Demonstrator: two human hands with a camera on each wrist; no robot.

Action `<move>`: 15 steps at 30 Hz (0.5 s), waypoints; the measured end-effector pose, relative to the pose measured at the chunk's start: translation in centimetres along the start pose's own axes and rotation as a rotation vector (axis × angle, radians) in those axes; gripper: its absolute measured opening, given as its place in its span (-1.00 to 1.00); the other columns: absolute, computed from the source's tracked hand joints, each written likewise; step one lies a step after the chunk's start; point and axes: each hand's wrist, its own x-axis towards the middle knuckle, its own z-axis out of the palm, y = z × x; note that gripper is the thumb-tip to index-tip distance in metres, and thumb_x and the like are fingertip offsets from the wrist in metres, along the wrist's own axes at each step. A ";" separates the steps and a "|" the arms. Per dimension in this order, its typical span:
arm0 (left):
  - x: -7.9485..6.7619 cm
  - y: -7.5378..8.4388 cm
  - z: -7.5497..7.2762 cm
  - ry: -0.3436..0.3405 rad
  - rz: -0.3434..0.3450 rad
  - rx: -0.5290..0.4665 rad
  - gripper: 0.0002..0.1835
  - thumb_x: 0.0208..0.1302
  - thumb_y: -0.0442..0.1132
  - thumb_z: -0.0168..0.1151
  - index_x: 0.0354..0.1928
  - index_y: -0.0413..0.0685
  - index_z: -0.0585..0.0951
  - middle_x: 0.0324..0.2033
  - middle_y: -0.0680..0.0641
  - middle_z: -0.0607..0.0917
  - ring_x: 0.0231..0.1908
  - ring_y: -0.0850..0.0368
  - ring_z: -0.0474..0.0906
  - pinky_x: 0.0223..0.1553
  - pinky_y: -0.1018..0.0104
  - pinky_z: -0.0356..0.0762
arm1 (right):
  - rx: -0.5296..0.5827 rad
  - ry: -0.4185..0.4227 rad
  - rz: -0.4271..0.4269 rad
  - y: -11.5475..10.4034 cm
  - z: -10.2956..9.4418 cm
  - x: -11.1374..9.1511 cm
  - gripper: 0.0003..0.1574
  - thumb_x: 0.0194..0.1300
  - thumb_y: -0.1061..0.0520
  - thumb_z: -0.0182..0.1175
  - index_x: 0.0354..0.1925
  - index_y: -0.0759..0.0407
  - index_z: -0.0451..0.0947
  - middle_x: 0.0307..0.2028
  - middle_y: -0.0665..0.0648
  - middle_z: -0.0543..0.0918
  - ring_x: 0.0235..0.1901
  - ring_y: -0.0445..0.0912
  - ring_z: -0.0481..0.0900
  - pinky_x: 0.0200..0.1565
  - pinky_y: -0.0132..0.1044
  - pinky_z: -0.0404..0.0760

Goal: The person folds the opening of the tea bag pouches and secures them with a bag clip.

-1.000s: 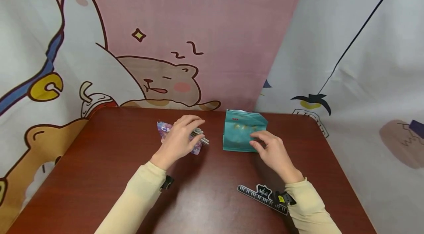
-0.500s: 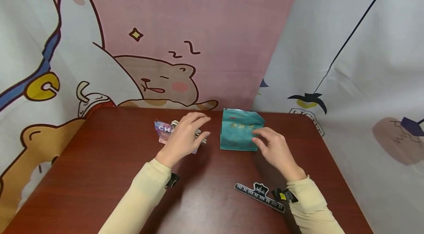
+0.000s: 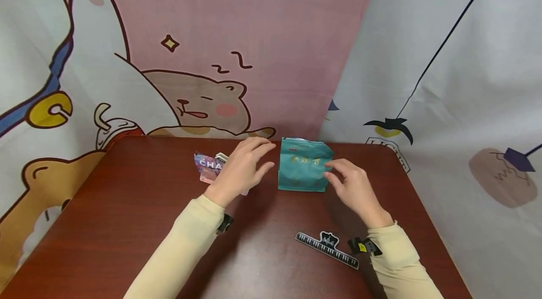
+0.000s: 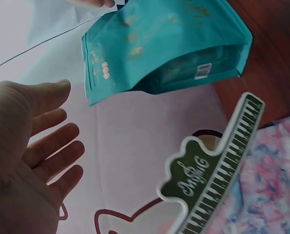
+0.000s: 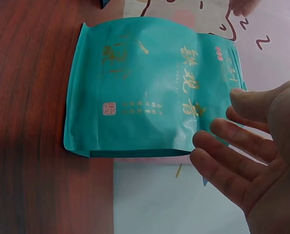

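Centrally, both hands flank the teal pouch (image 3: 300,177), which serves as the landmark. The right hand (image 3: 354,190) is at the pouch's right edge, its thumb and fingers loosely parted and pinching nothing; whether the fingertips touch that edge cannot be told. The left hand (image 3: 242,167) hangs to the left of the teal pouch and apart from it, palm turned toward it, fingers spread and holding nothing. The teal pouch stands upright on the reddish-brown table (image 3: 127,209), gold characters on its front. To its left, partly hidden by the left hand, is a purple-pink pouch (image 3: 207,176) with the visible letters "CHA". Beside this is a piano-key clip (image 4: 203,170) marked "Music". A second piano-key clip (image 3: 327,248) lies on the wearer's side of the teal pouch. Behind it, a cartoon-printed cloth (image 3: 288,45) rises beyond the table.
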 end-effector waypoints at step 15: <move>2.8 1.6 1.2 -0.037 0.024 0.011 -0.55 0.30 -0.23 0.47 0.20 -0.19 0.67 0.14 -0.14 0.67 0.23 -0.10 0.54 0.39 0.05 0.37 | -0.030 0.036 0.016 0.3 -0.9 0.4 -0.72 0.27 0.35 0.41 -0.03 0.31 0.72 -0.11 0.21 0.75 -0.24 0.07 0.72 -0.31 0.02 0.68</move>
